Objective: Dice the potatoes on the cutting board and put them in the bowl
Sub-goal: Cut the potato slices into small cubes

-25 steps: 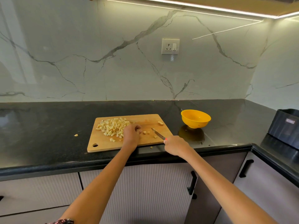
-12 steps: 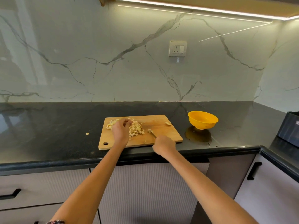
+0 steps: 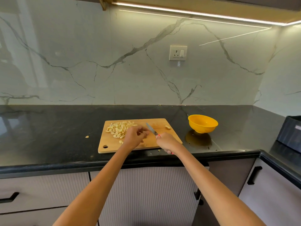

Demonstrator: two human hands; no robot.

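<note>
A wooden cutting board (image 3: 110, 144) lies on the black counter with a pile of diced potato (image 3: 120, 128) on its left half. My left hand (image 3: 135, 136) is over the board's middle, just right of the pile, fingers curled around a small pale potato piece. My right hand (image 3: 166, 141) grips the red handle of a knife (image 3: 150, 128), whose blade points up and left beside my left fingers. One loose potato piece (image 3: 168, 127) sits near the board's right edge. The yellow bowl (image 3: 202, 123) stands to the right of the board; no potato shows in it.
A stray potato bit (image 3: 87, 136) lies on the counter left of the board, and another bit (image 3: 159, 150) lies at the board's front edge. A black appliance (image 3: 291, 132) stands at the far right. A wall socket (image 3: 178, 53) is above the board.
My left hand went to the pile, then came back right to the board's middle. My right hand brought the knife up so that its blade is beside my left fingers.
</note>
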